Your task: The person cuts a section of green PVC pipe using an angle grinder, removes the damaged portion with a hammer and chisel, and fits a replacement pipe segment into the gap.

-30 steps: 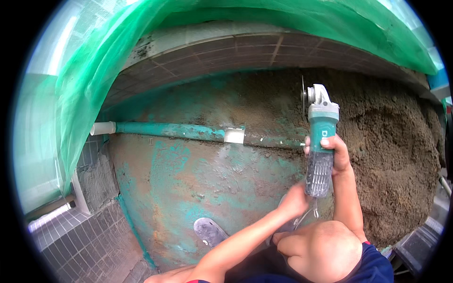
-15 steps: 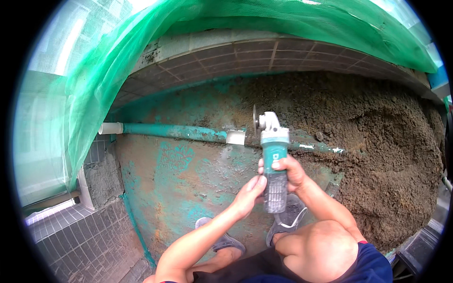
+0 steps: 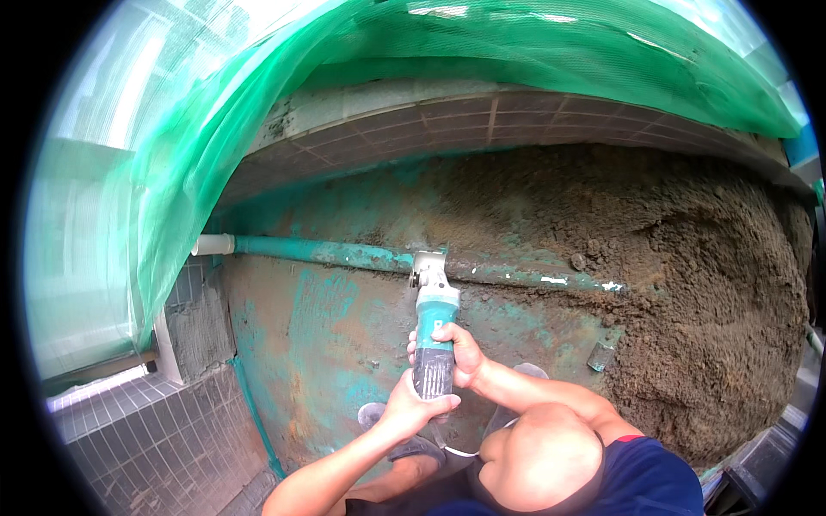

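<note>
Angle grinder (image 3: 434, 316) has shifted leftward, left hand (image 3: 413, 406) and right hand (image 3: 465, 354) clamped around it, seemingly bringing its disc (image 3: 415, 278) to the teal-coated pipe (image 3: 327, 251).

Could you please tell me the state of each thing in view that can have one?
Left grip: closed around the grinder's rear
Right grip: closed around the grinder's middle
Grinder: held, head at the pipe; contact unclear
Disc: upright, partly hidden; whether spinning, unclear
Pipe: lying along the floor, soil-smeared toward the right
Floor: dirty, patchily green
Soil: loose, heaped
Netting: draped, loosely folded
</note>
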`<action>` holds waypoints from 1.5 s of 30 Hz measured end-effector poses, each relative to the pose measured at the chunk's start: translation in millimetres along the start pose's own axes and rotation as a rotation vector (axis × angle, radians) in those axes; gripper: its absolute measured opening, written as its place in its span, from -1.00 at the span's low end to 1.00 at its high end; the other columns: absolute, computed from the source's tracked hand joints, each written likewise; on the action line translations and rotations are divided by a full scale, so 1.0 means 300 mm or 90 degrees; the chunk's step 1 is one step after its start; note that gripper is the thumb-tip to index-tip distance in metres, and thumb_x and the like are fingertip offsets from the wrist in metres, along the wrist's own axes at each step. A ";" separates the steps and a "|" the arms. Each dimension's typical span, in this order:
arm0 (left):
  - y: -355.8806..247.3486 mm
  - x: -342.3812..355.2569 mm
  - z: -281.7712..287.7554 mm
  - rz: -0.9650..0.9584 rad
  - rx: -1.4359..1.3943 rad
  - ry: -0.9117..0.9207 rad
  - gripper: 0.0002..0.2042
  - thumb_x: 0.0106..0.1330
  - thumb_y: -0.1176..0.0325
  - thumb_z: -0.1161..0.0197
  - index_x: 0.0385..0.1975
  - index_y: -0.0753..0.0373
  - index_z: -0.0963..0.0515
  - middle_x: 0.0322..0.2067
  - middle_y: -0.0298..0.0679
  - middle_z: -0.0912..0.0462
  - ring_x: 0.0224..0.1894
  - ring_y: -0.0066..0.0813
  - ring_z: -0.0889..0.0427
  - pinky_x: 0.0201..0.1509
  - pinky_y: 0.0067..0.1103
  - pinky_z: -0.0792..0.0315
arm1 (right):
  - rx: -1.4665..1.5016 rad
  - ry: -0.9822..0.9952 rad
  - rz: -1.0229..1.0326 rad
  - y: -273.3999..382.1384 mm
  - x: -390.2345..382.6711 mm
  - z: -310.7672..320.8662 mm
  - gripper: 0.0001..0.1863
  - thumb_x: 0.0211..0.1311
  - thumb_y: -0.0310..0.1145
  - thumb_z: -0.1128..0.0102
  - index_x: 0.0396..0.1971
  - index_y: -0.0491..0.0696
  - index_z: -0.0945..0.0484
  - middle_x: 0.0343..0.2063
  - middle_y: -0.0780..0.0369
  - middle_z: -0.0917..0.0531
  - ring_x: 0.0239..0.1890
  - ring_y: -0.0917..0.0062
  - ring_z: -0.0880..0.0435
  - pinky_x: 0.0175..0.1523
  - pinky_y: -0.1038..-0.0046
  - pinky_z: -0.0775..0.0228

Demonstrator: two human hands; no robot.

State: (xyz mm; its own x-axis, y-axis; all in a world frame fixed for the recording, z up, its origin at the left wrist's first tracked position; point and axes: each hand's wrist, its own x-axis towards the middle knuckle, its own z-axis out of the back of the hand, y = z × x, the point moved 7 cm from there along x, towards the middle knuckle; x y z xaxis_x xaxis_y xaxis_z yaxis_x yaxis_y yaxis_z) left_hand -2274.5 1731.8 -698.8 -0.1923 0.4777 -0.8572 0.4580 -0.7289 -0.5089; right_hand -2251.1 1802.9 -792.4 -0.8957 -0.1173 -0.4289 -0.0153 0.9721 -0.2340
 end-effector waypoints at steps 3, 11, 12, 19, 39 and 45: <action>-0.024 0.006 0.007 0.013 -0.033 -0.012 -0.49 0.07 0.45 -0.51 -0.02 0.31 -0.38 -0.26 -0.31 -0.56 -0.35 -0.53 -0.65 -0.40 -0.56 -0.67 | 0.000 -0.018 0.002 0.005 0.018 0.013 -0.49 0.06 -0.22 -0.20 -0.04 -0.24 -0.50 -0.25 0.05 -0.68 -0.19 0.25 -0.70 0.04 0.22 -0.59; -0.062 0.029 0.033 0.057 -0.041 -0.008 -0.52 0.07 0.45 -0.52 -0.06 0.32 -0.41 -0.29 -0.33 -0.57 -0.37 -0.54 -0.65 -0.39 -0.55 -0.69 | 0.009 -0.043 0.021 0.018 0.049 0.004 -0.53 0.11 -0.20 -0.19 -0.07 -0.23 -0.49 -0.26 0.10 -0.66 -0.25 0.35 -0.68 -0.01 0.32 -0.57; -0.068 0.030 0.034 0.062 -0.043 -0.009 -0.52 0.07 0.45 -0.51 -0.06 0.32 -0.41 -0.28 -0.33 -0.57 -0.37 -0.54 -0.65 -0.39 -0.55 -0.69 | 0.001 -0.048 0.025 0.023 0.049 0.000 -0.54 0.10 -0.20 -0.19 -0.08 -0.22 -0.49 -0.27 0.11 -0.66 -0.26 0.36 -0.68 -0.01 0.33 -0.57; -0.082 0.056 0.053 0.088 -0.033 0.008 -0.50 0.07 0.47 -0.50 -0.02 0.31 -0.38 -0.27 -0.29 -0.56 -0.39 -0.46 -0.67 -0.36 -0.49 -0.69 | 0.017 -0.058 0.019 0.036 0.077 0.009 -0.52 0.13 -0.21 -0.16 -0.05 -0.26 -0.48 -0.25 0.08 -0.66 -0.23 0.32 -0.69 0.01 0.30 -0.58; -0.146 0.056 0.069 0.089 -0.059 0.039 -0.58 0.08 0.45 -0.50 -0.11 0.32 -0.44 -0.33 -0.31 -0.59 -0.42 -0.55 -0.64 -0.42 -0.56 -0.66 | 0.009 -0.121 0.042 0.044 0.094 -0.013 -0.52 0.15 -0.12 -0.19 -0.12 -0.24 -0.50 -0.32 0.09 -0.67 -0.27 0.31 -0.70 -0.05 0.30 -0.61; -0.169 0.051 0.077 0.101 -0.056 0.033 -0.55 0.09 0.41 -0.50 -0.08 0.34 -0.42 -0.28 -0.28 -0.58 -0.37 -0.53 -0.65 -0.40 -0.53 -0.69 | 0.009 -0.134 0.041 0.050 0.100 -0.026 -0.52 0.15 -0.10 -0.19 -0.15 -0.24 -0.51 -0.34 0.08 -0.67 -0.30 0.30 -0.70 -0.08 0.29 -0.62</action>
State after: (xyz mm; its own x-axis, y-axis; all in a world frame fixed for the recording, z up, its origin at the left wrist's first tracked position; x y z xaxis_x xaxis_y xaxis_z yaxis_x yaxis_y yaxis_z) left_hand -2320.8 1764.7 -688.0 -0.0681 0.3869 -0.9196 0.5529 -0.7526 -0.3576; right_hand -2281.6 1815.7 -801.8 -0.7816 -0.0963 -0.6162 0.0465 0.9763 -0.2116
